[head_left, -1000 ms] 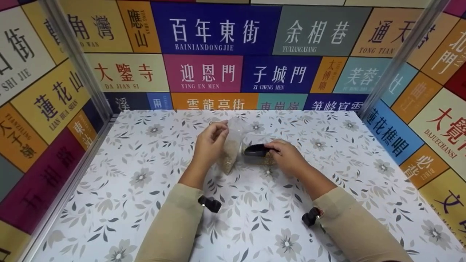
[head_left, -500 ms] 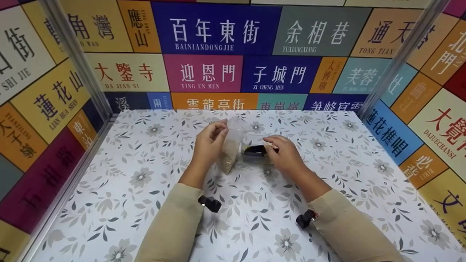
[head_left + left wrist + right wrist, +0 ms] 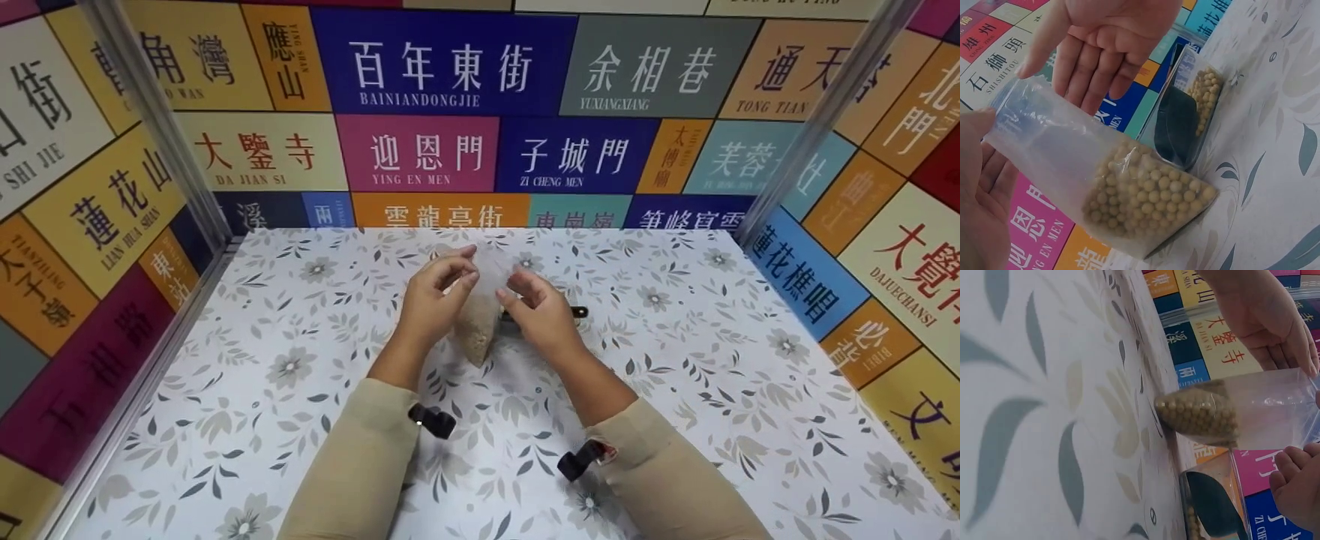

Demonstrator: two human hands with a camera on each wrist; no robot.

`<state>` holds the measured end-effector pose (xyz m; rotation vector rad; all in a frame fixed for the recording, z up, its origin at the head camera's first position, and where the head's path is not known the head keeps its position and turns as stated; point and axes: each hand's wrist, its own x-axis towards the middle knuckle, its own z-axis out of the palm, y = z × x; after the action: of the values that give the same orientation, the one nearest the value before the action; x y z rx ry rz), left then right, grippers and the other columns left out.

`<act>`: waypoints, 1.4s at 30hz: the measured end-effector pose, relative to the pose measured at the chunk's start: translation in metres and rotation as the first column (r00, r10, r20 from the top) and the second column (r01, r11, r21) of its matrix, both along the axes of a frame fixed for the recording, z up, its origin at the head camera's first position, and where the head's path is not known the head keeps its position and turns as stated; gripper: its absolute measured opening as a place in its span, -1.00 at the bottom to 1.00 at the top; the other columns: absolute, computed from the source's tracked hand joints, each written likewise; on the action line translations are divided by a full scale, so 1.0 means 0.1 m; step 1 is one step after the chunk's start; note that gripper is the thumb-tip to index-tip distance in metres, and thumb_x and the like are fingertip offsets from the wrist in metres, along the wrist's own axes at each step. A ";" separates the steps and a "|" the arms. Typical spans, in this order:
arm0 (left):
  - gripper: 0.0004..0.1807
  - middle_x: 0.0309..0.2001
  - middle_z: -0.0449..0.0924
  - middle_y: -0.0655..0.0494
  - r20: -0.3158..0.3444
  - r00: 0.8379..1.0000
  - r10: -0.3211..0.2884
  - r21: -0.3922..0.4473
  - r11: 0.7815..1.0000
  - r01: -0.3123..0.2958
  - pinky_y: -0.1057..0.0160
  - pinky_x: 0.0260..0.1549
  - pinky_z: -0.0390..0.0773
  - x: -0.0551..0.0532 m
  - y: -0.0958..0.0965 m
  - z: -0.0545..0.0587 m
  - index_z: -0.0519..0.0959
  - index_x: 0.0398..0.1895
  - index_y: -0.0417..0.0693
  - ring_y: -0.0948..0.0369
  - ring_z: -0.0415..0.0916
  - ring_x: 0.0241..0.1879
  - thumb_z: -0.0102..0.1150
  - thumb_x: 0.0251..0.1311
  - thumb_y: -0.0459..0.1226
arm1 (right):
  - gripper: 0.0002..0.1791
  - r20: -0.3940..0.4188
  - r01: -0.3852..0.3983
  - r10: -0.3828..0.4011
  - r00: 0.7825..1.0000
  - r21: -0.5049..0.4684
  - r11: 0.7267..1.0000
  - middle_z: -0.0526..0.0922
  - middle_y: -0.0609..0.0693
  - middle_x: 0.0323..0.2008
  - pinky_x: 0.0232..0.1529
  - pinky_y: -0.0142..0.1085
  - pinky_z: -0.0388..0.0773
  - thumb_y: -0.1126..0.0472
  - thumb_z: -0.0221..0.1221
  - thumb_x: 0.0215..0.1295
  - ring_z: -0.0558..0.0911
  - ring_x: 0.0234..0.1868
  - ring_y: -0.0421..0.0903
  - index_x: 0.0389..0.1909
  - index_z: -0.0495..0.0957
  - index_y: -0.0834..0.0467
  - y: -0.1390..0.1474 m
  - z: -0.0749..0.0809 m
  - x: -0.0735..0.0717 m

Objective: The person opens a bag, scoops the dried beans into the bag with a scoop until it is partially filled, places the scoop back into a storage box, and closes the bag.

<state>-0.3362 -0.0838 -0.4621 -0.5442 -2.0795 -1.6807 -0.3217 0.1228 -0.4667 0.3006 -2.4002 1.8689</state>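
Observation:
A clear plastic bag (image 3: 475,330) stands upright between my hands, its lower part filled with round beige beans (image 3: 1151,194) that look like soybeans. My left hand (image 3: 437,291) pinches the left side of the bag's top. At the opposite top corner, my right hand (image 3: 546,306) has its thumb on the plastic, the other fingers loosely bent behind. Just right of the bag sits a clear box (image 3: 1151,115) with more of these beans. A black scoop (image 3: 1176,124) lies in that box, and its handle pokes out beyond my right hand in the head view.
A white tablecloth (image 3: 300,450) with grey flowers and leaves covers the table. Walls with colourful street-name panels (image 3: 442,60) enclose its back and both sides. Each sleeve end carries a small black wrist camera (image 3: 433,420).
My right hand has let go of the scoop, leaving it in the box, and has moved left to the bag's top. My left hand has stayed at the bag.

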 end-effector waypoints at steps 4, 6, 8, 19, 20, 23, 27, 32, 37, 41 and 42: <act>-0.92 0.39 0.64 0.15 0.001 0.999 -0.048 0.015 0.999 0.048 0.29 0.49 0.50 0.00 -0.01 0.00 0.75 -0.13 0.00 0.19 0.56 0.44 0.37 0.45 -0.22 | -0.18 0.021 0.016 -0.014 1.000 -0.109 0.994 0.54 0.16 0.48 0.51 -0.03 0.54 -0.03 0.42 0.42 0.53 0.51 0.06 0.58 0.36 0.16 -0.10 -0.02 0.04; -0.84 0.43 0.61 0.13 0.011 0.998 -0.055 0.022 0.998 0.054 0.26 0.52 0.46 -0.01 -0.01 0.00 0.74 -0.03 -0.02 0.17 0.52 0.48 0.39 0.43 -0.20 | -0.21 0.029 0.025 -0.022 0.999 -0.136 0.990 0.54 0.14 0.49 0.49 -0.06 0.56 -0.02 0.40 0.44 0.54 0.50 0.05 0.57 0.37 0.15 -0.13 -0.03 0.05; -0.68 0.48 0.55 0.09 0.043 0.998 -0.054 0.025 0.998 0.052 0.21 0.57 0.42 -0.01 -0.02 -0.01 0.68 0.17 -0.01 0.15 0.47 0.52 0.38 0.44 -0.15 | -0.27 0.031 0.041 -0.037 0.999 -0.151 0.988 0.54 0.13 0.49 0.51 -0.10 0.54 -0.01 0.36 0.48 0.54 0.50 0.04 0.55 0.39 0.16 -0.16 -0.04 0.06; -0.36 0.64 0.34 0.05 0.351 0.920 -0.176 0.168 0.978 0.123 -0.06 0.72 0.12 -0.09 -0.08 -0.18 0.07 0.74 0.08 0.06 0.19 0.68 -0.16 0.72 -0.06 | -0.59 -0.014 0.028 -0.031 0.999 -0.189 0.982 0.69 0.09 0.34 0.50 -0.16 0.55 0.15 0.18 0.62 0.63 0.41 -0.01 0.37 0.60 0.17 -0.20 -0.05 0.13; -0.37 0.62 0.37 0.05 0.355 0.917 -0.181 0.178 0.976 0.123 -0.05 0.72 0.12 -0.09 -0.08 -0.18 0.09 0.73 0.08 0.07 0.21 0.67 -0.16 0.72 -0.06 | -0.60 -0.023 0.025 -0.030 0.999 -0.170 0.985 0.71 0.08 0.32 0.48 -0.15 0.57 0.15 0.18 0.62 0.65 0.40 -0.02 0.36 0.62 0.16 -0.20 -0.05 0.15; -0.39 0.60 0.41 0.06 0.360 0.919 -0.159 0.171 0.980 0.102 -0.01 0.72 0.13 -0.09 -0.08 -0.18 0.15 0.71 0.06 0.09 0.26 0.65 -0.16 0.72 -0.04 | -0.63 -0.054 -0.011 0.002 0.999 -0.148 0.989 0.73 0.08 0.30 0.48 -0.15 0.57 0.16 0.17 0.63 0.66 0.38 0.00 0.33 0.64 0.17 -0.19 -0.05 0.16; -0.40 0.62 0.36 0.00 0.359 0.927 -0.110 0.163 0.985 0.054 0.04 0.70 0.17 -0.10 -0.07 -0.17 0.22 0.68 0.04 0.09 0.27 0.65 -0.13 0.71 -0.02 | -0.65 -0.054 -0.080 0.072 0.996 -0.162 0.983 0.74 0.08 0.28 0.39 -0.31 0.61 0.17 0.16 0.63 0.69 0.34 -0.04 0.29 0.66 0.18 -0.17 -0.07 0.19; -0.45 0.61 0.37 0.00 0.383 0.921 -0.075 0.212 0.977 -0.009 0.04 0.67 0.26 -0.12 -0.05 -0.16 0.37 0.59 -0.03 0.07 0.29 0.63 -0.04 0.68 -0.06 | -0.67 -0.058 -0.127 0.117 0.991 -0.211 0.969 0.76 0.15 0.22 0.22 -0.42 0.65 0.24 0.13 0.64 0.71 0.19 -0.15 0.25 0.66 0.27 -0.12 -0.08 0.20; -0.55 0.40 0.57 -0.07 0.397 0.918 -0.018 0.242 0.967 -0.086 0.04 0.55 0.43 -0.12 -0.04 -0.16 0.54 0.39 -0.14 0.07 0.45 0.46 0.08 0.63 -0.10 | -0.68 -0.067 -0.101 0.087 0.994 -0.242 0.965 0.78 0.17 0.18 0.24 -0.41 0.64 0.25 0.13 0.63 0.72 0.18 -0.12 0.24 0.67 0.27 -0.07 -0.09 0.19; -0.71 0.13 0.66 0.02 0.372 0.928 -0.009 0.255 0.962 -0.093 0.16 0.30 0.58 -0.08 -0.07 -0.17 0.63 0.17 -0.08 0.14 0.55 0.19 0.17 0.58 -0.13 | -0.69 -0.052 -0.069 0.057 0.997 -0.258 0.964 0.81 0.15 0.13 0.25 -0.39 0.66 0.22 0.17 0.62 0.75 0.18 -0.08 0.23 0.68 0.23 -0.05 -0.09 0.19; -0.76 0.06 0.67 0.06 0.366 0.931 -0.010 0.261 0.961 -0.093 0.22 0.22 0.60 -0.07 -0.09 -0.17 0.65 0.11 -0.05 0.17 0.57 0.12 0.20 0.57 -0.14 | -0.69 -0.053 -0.066 0.053 0.997 -0.267 0.962 0.81 0.15 0.12 0.24 -0.39 0.66 0.22 0.18 0.61 0.76 0.17 -0.08 0.23 0.68 0.23 -0.06 -0.09 0.19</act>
<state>-0.3429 -0.0925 -0.4790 -0.1007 -2.0214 -2.1307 -0.3028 0.1172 -0.4753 0.3920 -2.0953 2.1558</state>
